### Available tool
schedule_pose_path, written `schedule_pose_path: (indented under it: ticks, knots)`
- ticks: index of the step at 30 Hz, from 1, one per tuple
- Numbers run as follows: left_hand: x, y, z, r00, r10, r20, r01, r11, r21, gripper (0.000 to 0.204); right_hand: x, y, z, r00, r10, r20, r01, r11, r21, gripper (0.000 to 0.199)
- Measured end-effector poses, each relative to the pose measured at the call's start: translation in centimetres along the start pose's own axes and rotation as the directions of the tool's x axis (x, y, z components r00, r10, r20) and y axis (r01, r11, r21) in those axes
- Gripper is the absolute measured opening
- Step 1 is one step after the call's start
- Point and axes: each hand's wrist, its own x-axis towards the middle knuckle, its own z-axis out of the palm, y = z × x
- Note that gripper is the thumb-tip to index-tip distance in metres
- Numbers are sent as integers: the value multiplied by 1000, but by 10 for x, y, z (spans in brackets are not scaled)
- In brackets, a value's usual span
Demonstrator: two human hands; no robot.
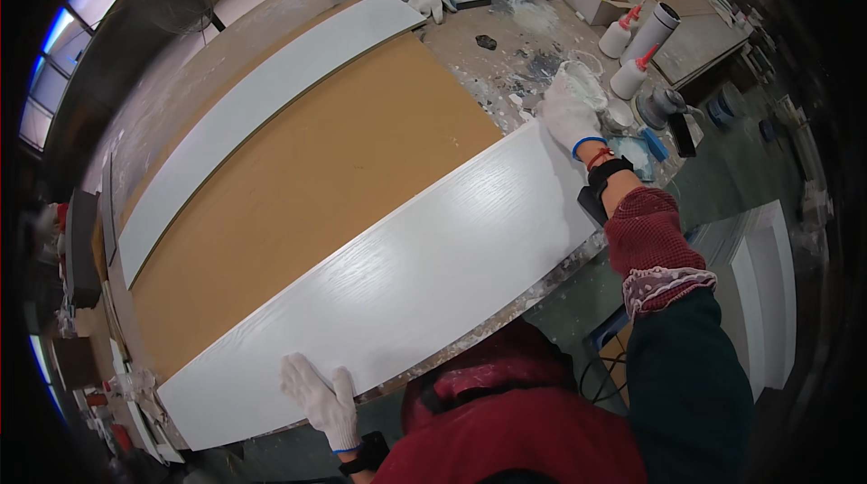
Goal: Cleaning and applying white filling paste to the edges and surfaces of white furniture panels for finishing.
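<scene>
Left hand [318,398]: gloved fingers spread flat on the near edge of the long white panel [388,276], pinching nothing. Right hand [569,114]: gloved, at the panel's far right corner; I cannot tell whether its fingers grip the edge or only rest there. Panel: lies across the brown board [307,168] on the worktop [524,41], a narrower white strip [253,114] beyond. I judge even pressure at both ends keeps it square; glue bottles [628,78] stand close to the right hand.

A paint-spattered workbench [506,60] fills the workshop; windows [54,60] glow at left, a green floor [722,186] shows at right.
</scene>
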Motion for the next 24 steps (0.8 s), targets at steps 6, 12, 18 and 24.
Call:
schedule_pose_path:
  ticks: [6,12,18,24]
  knots:
    - [4,41,-1,993,70,96,-75,996,45,84,-60,-40,-23,908,-411,-84,409,912,-36,13]
    - [20,162,22,864,456,211,-458,888,-41,100,-172,-74,15,744,-666,-42,658,722,214,11]
    - [22,192,30,827,512,232,-522,853,-18,98,-99,105,13,987,-76,-142,71,997,-38,14]
    - [19,190,48,831,538,138,-549,833,60,103,-170,30,5,915,-319,-246,366,913,178,11]
